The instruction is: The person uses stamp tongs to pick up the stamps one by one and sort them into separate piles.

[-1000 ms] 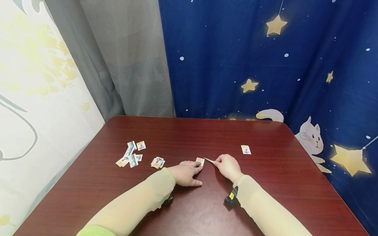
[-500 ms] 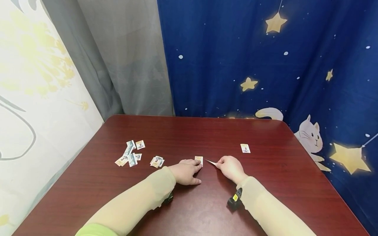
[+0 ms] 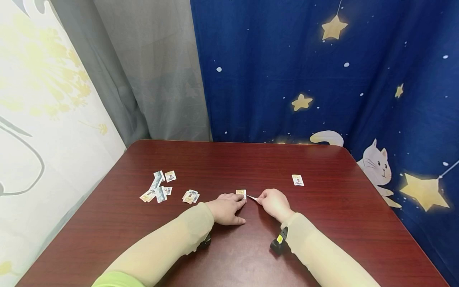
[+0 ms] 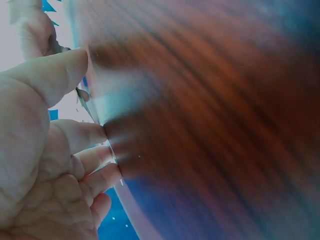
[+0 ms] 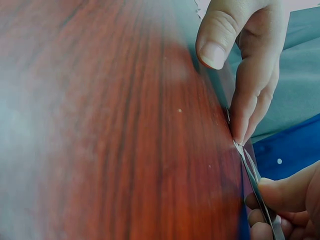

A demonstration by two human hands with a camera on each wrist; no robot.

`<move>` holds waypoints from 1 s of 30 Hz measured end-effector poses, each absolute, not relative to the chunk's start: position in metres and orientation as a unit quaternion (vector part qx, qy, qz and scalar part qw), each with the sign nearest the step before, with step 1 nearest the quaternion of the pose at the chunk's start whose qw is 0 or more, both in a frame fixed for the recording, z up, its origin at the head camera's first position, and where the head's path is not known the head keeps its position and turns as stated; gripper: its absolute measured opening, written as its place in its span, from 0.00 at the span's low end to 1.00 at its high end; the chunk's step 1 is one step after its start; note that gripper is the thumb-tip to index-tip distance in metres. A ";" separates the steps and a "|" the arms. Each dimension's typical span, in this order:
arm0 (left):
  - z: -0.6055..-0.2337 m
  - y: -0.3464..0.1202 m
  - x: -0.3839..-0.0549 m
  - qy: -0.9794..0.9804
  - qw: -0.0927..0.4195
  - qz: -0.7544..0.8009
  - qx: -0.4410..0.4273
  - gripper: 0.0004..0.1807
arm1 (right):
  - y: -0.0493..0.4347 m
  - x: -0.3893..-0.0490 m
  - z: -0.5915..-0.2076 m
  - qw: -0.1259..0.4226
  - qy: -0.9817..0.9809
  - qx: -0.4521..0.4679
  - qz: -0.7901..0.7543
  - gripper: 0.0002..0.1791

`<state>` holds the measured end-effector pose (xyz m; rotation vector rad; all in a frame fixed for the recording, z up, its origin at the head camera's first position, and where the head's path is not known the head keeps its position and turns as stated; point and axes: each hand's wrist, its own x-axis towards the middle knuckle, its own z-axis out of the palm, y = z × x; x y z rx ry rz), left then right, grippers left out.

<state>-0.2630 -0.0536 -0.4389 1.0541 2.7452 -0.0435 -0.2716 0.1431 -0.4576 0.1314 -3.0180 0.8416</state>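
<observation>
My left hand [image 3: 226, 209] lies with its fingers spread on the table, the fingertips resting on a small printed card [image 3: 241, 192] and covering its lower part. In my right hand [image 3: 275, 204] I pinch slim metal tweezers [image 5: 256, 187] between thumb and fingers. Their two arms meet at a tip right by the left fingertips in the right wrist view. From the head view, the tweezers point left, with the tip at the card's right edge. The left wrist view shows the left fingertips touching the tabletop, with the thumb held apart.
A small stack of cards [image 3: 191, 196] lies left of my left hand. Farther left, several picture cards [image 3: 160, 194] overlap in a loose scatter. One single card [image 3: 297, 180] lies beyond my right hand. Curtains [image 3: 272, 71] hang behind the table's far edge [image 3: 229, 142].
My right hand first drew the tweezers slightly right, away from the card, then brought them back left to its edge. The left hand stays in place on the card.
</observation>
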 end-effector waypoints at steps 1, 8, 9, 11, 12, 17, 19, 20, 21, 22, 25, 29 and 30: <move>-0.438 -0.054 -0.263 0.929 0.099 -0.015 0.357 0.39 | 0.142 -0.272 -0.458 0.002 -0.962 0.041 0.270 0.07; -0.437 -0.054 -0.263 0.929 0.103 -0.011 0.354 0.39 | 0.139 -0.271 -0.458 0.004 -0.960 0.029 0.278 0.08; -0.436 -0.054 -0.263 0.929 0.105 -0.010 0.354 0.39 | 0.139 -0.271 -0.458 0.005 -0.960 0.029 0.279 0.08; -0.436 -0.054 -0.263 0.929 0.108 -0.005 0.355 0.39 | 0.139 -0.271 -0.458 0.005 -0.961 0.029 0.276 0.08; -0.436 -0.054 -0.263 0.928 0.110 -0.003 0.355 0.39 | 0.138 -0.271 -0.458 0.003 -0.961 0.029 0.274 0.08; -0.438 -0.057 -0.264 0.927 0.118 0.011 0.356 0.39 | 0.140 -0.271 -0.458 0.002 -0.964 0.032 0.264 0.08; -0.438 -0.058 -0.264 0.927 0.118 0.015 0.357 0.38 | 0.140 -0.271 -0.458 0.003 -0.964 0.030 0.265 0.07; -0.438 -0.058 -0.264 0.927 0.117 0.017 0.357 0.38 | 0.140 -0.271 -0.458 0.003 -0.964 0.030 0.265 0.07; -0.438 -0.058 -0.264 0.927 0.115 0.018 0.357 0.38 | 0.140 -0.271 -0.459 0.005 -0.964 0.029 0.266 0.07; -0.438 -0.058 -0.264 0.927 0.113 0.018 0.356 0.37 | 0.140 -0.271 -0.458 0.005 -0.963 0.028 0.266 0.07; -0.439 -0.057 -0.265 0.928 0.106 0.013 0.356 0.37 | 0.140 -0.271 -0.459 0.007 -0.964 0.027 0.265 0.07; -0.440 -0.056 -0.266 0.929 0.107 0.005 0.356 0.38 | 0.140 -0.271 -0.458 0.008 -0.964 0.028 0.263 0.07; -0.440 -0.056 -0.266 0.929 0.108 0.004 0.355 0.38 | 0.140 -0.271 -0.458 0.009 -0.964 0.028 0.263 0.07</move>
